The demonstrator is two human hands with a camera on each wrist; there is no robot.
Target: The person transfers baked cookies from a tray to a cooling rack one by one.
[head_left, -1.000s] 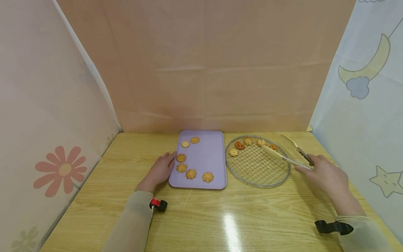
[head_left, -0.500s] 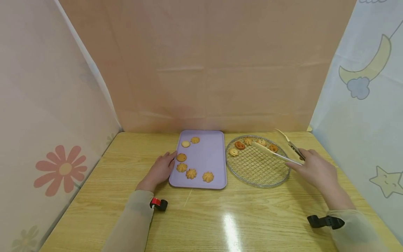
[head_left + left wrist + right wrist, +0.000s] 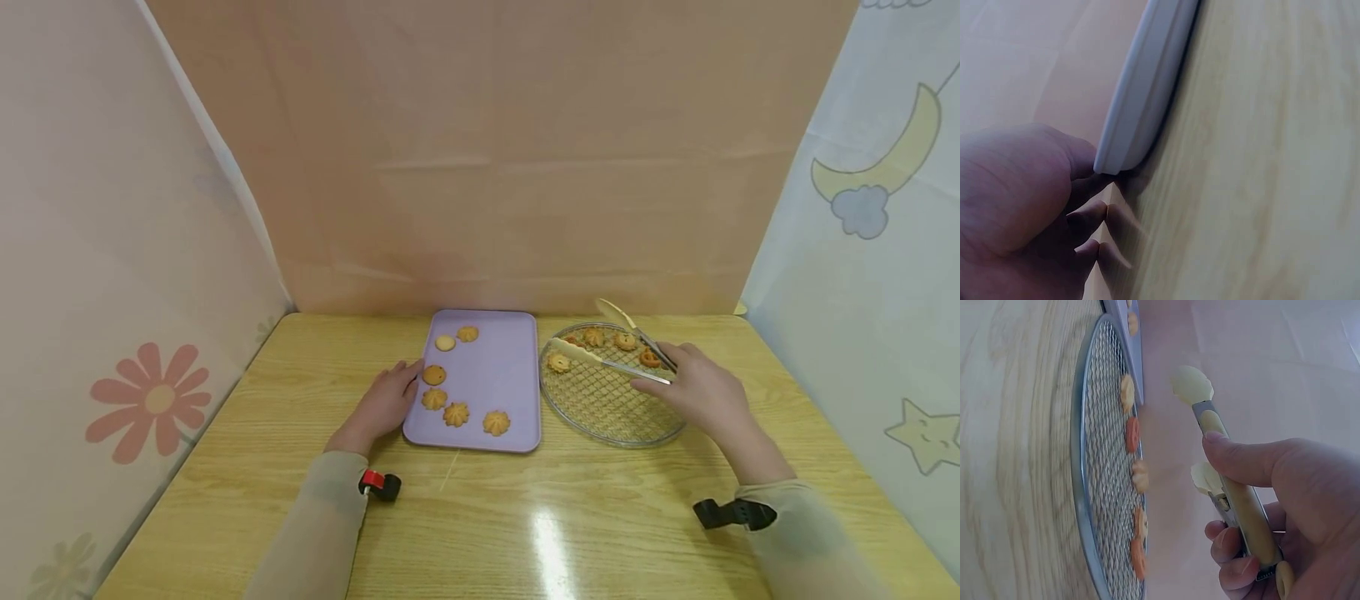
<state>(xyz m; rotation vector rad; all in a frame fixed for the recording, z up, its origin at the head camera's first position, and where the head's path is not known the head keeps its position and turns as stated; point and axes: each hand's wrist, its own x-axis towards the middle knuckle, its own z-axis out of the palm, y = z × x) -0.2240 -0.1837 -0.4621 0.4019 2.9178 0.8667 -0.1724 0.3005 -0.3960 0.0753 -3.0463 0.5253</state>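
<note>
My right hand [image 3: 701,393] grips a pair of tongs [image 3: 630,367] with pale yellow tips. Their arms are spread, with nothing between the tips, above the round wire rack [image 3: 622,408]. In the right wrist view the thumb lies along one handle of the tongs [image 3: 1244,515] and the fingers curl round the other side. Several cookies, among them a pretzel-shaped one [image 3: 649,357], lie along the rack's far side. My left hand [image 3: 385,400] holds the left edge of the purple tray [image 3: 495,367], thumb at the rim [image 3: 1116,134] and a finger under it.
Several cookies sit on the tray, including a flower-shaped one [image 3: 496,422] near its front and a small pale round one [image 3: 445,342] at the back. Tray and rack stand side by side on the wooden table [image 3: 480,517]. A brown cloth [image 3: 495,167] hangs behind, with printed curtains on both sides.
My right hand has carried the spread tongs leftward across the rack, from its right side to over the cookies near the tray. The left hand has stayed at the tray's edge.
</note>
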